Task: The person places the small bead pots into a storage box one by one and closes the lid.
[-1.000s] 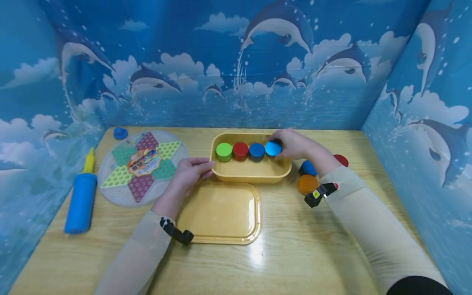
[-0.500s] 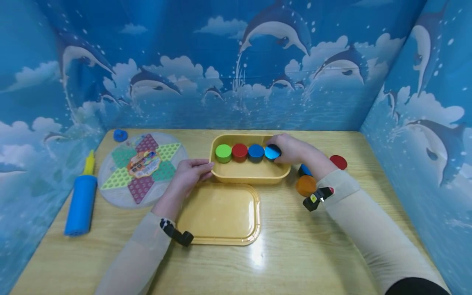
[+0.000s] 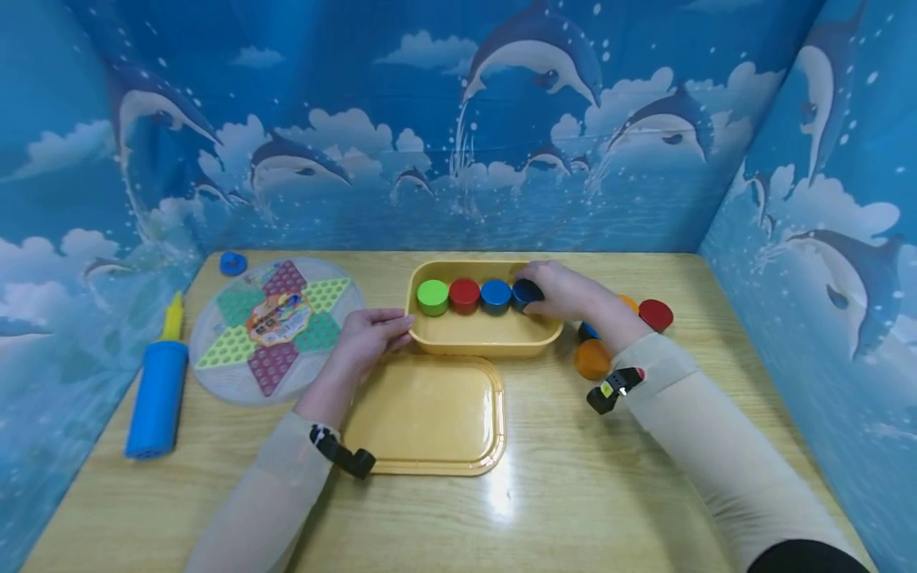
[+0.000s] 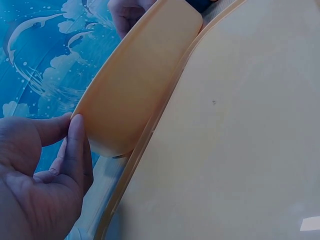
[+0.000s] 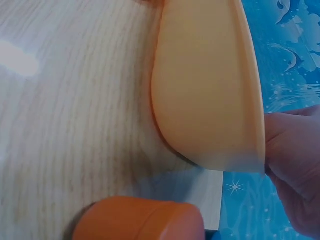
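A yellow plastic box [image 3: 487, 348] stands at the back middle of the table. My left hand [image 3: 368, 338] pinches its left rim between thumb and fingers, as the left wrist view also shows. Inside, along the far side, a green round block [image 3: 433, 298], a red round block [image 3: 464, 295] and a blue round block [image 3: 496, 296] sit in a row. At the row's right end my right hand [image 3: 566, 290] grips a dark blue round block [image 3: 526, 294]. In the right wrist view the box wall hides that block and the fingertips.
A yellow lid [image 3: 430, 414] lies before the box. To its right are an orange block [image 3: 593, 360], a red block [image 3: 655, 316] and others partly behind my right arm. At left lie a star-patterned round board [image 3: 279, 326], a blue pump [image 3: 158, 398] and a small blue piece [image 3: 232, 263].
The block in my right hand has settled slightly lower and its top looks darker. My right hand shifted a little, uncovering another orange block behind the arm. My left hand stays on the rim.
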### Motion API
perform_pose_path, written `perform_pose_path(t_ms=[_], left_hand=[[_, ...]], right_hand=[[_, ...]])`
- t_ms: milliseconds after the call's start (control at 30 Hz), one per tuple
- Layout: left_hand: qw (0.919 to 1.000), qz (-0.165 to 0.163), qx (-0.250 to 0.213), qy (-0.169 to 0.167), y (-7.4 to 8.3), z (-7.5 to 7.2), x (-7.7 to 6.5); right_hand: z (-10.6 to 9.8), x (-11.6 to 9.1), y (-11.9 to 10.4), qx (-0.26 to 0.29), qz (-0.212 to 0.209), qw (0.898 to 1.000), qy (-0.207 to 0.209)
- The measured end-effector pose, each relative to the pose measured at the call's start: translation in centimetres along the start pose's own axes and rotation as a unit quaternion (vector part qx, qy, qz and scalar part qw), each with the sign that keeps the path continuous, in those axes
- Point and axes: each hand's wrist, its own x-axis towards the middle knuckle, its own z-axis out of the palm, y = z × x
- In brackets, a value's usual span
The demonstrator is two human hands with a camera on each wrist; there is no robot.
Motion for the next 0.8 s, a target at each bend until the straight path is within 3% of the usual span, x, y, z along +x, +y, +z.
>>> perform_pose_path(t_ms=[367, 800], left_hand=[[1.0000, -0.002, 0.001, -0.002, 0.1, 0.2, -0.1], [1.0000, 0.004, 0.002, 0.000, -0.1, -0.1, 0.1]], right_hand=[[0.0, -1.4, 0.0, 0.047, -0.020, 0.997, 0.059], [-1.0, -6.7, -0.5, 0.117, -0.030, 0.983, 0.135]])
